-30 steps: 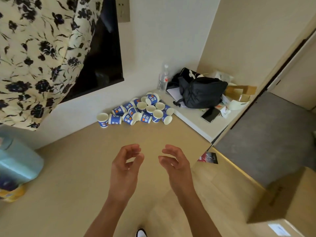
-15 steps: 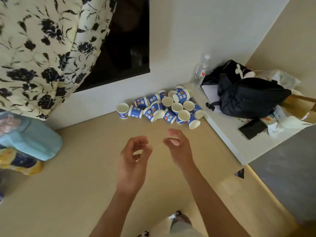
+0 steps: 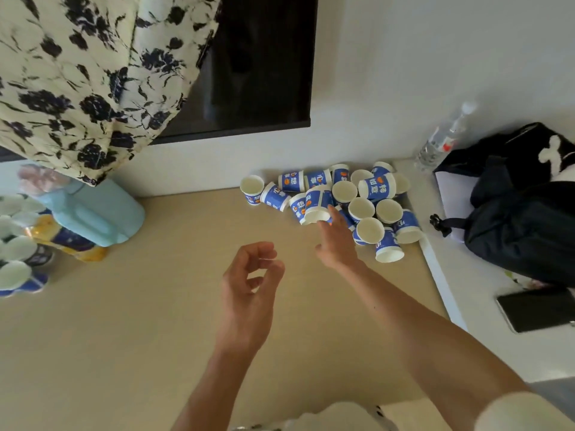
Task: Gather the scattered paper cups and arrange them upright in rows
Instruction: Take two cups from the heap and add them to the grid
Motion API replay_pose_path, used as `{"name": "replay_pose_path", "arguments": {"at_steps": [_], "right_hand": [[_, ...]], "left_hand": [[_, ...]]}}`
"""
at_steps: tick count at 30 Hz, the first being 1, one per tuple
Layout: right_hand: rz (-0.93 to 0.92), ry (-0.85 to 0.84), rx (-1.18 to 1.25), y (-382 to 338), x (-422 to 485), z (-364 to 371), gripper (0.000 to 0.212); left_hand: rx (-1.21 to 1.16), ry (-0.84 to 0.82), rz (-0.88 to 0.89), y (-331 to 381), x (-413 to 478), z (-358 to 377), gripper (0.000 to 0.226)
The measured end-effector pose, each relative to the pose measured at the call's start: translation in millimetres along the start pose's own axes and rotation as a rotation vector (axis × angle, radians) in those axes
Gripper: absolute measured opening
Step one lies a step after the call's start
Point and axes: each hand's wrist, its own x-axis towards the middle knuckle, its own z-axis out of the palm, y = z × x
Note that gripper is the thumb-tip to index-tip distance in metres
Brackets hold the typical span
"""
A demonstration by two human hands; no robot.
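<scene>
Over the beige worktop (image 3: pixel 124 321) the right hand (image 3: pixel 337 244) reaches with fingers (image 3: pixel 334 217) spread, touching a tipped blue-and-white paper cup (image 3: pixel 317 205) in the heap by the white wall, while the left hand (image 3: pixel 249 293) hovers loosely curled, holding nothing.

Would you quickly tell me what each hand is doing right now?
Left hand: empty, fingers loosely curled, above the table.
Right hand: open, fingertips at a tipped paper cup in the pile, not gripping it yet.
</scene>
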Motion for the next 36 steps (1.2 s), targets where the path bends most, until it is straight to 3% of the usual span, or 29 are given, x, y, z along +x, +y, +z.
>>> {"name": "replay_pose_path", "arguments": {"at_steps": [5, 13, 16, 19, 24, 27, 31, 34, 36], "right_hand": [[-0.050, 0.032, -0.080, 9.8, 15.6, 10.2, 0.068], [-0.110, 0.178, 0.088, 26.9, 14.9, -0.8, 0.093], [-0.169, 0.220, 0.252, 38.0, -6.4, -19.3, 0.087], [-0.189, 0.201, 0.508, 47.3, -32.1, -47.6, 0.064], [-0.221, 0.087, 0.792, 47.3, -74.8, -83.7, 0.034], [-0.287, 0.023, 0.831, 39.2, -92.7, -95.9, 0.022], [-0.329, -0.008, 0.886, 33.2, -102.7, -108.6, 0.022], [-0.364, -0.008, 0.967, 36.4, -103.9, -110.2, 0.042], [-0.252, 0.087, 1.025, 45.2, -98.1, -99.5, 0.050]], "left_hand": [[0.039, 0.018, -0.003, 1.2, -7.2, 16.0, 0.019], [0.080, 0.025, 0.013, -4.4, -2.5, 38.9, 0.020], [0.141, 0.012, 0.032, -12.3, -1.0, 53.5, 0.026], [0.318, 0.000, 0.095, -20.3, 3.9, 64.3, 0.032], [0.621, -0.176, 0.131, -28.5, 19.1, 75.9, 0.078], [0.643, -0.236, 0.167, -29.0, 24.3, 81.0, 0.084], [0.539, -0.202, 0.200, -25.5, 26.2, 84.8, 0.058], [0.501, -0.181, 0.150, -21.7, 24.8, 84.6, 0.055], [0.480, -0.171, 0.103, -22.2, 23.4, 82.8, 0.055]]}}
